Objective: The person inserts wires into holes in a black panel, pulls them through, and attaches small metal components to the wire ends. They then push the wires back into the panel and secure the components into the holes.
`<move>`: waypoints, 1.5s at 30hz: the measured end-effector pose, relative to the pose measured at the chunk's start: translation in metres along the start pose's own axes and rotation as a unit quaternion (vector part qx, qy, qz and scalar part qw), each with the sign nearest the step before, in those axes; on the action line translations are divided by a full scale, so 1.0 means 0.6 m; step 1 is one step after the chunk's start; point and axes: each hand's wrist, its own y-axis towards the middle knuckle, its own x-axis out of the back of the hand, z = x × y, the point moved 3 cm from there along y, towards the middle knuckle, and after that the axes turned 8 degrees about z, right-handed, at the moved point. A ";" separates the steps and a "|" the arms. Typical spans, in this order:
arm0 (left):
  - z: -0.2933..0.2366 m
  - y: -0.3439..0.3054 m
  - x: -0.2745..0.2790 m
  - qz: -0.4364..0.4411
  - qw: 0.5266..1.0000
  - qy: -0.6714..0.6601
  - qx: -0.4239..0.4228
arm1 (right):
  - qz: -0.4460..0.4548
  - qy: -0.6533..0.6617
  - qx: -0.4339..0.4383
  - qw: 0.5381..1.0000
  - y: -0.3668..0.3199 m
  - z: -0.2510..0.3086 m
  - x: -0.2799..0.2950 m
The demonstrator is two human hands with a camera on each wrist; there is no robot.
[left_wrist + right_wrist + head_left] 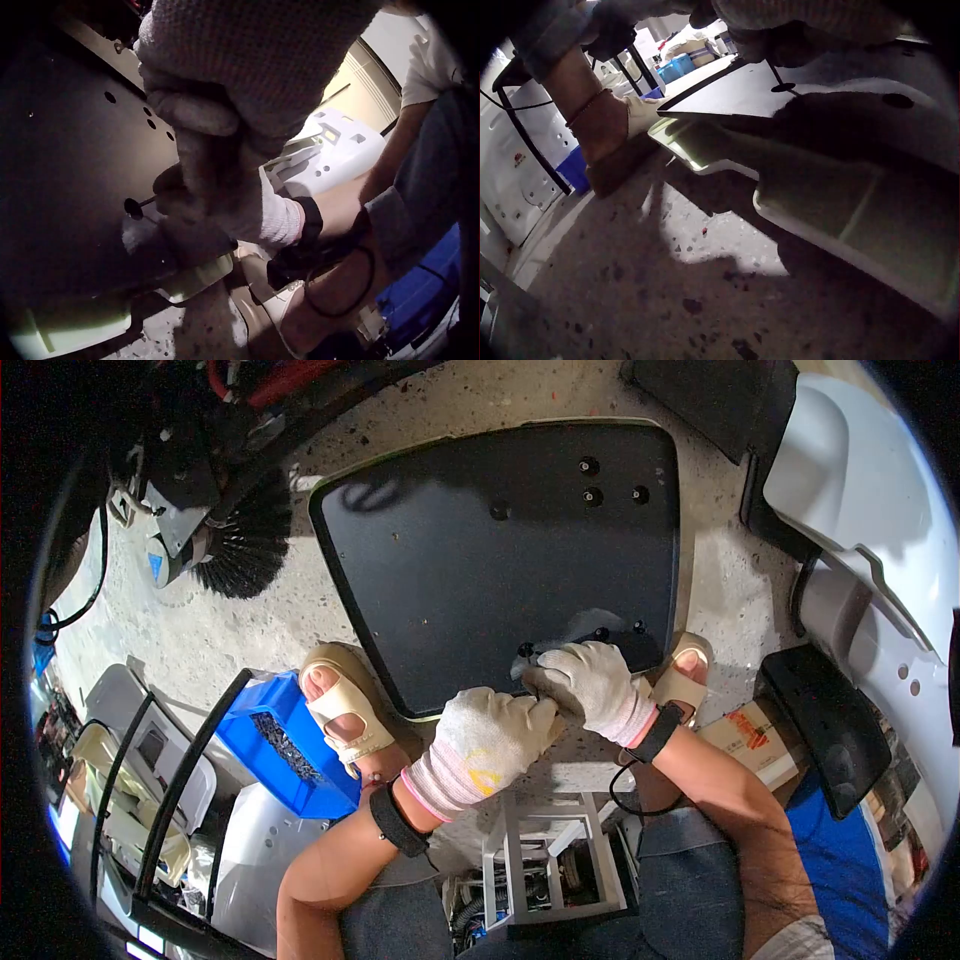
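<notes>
A large black panel with a pale underside rim lies in front of the feet, with round bolt holes in its face. At its near edge my gloved left hand and gloved right hand meet, fingers curled. From under the right fingers a thin metal rod runs down into one of the holes. Both hands close around the rod's upper end, which the gloves hide. More bolt holes lie just beyond the right hand.
A blue bin of small dark parts stands beside the left foot. A round black brush is at the left. White moulded covers and a cardboard box are at the right. A pale stool frame stands between the legs.
</notes>
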 end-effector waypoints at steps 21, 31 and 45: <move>0.031 0.017 0.035 0.063 0.988 0.059 -0.127 | -0.047 -0.016 0.123 0.991 0.028 0.005 0.017; 0.011 -0.001 0.021 0.057 0.993 0.104 -0.020 | -0.082 0.108 0.011 0.991 0.024 -0.003 0.051; 0.032 -0.021 -0.028 0.254 0.729 -0.568 0.284 | 0.249 0.683 -0.321 0.607 0.021 -0.001 -0.013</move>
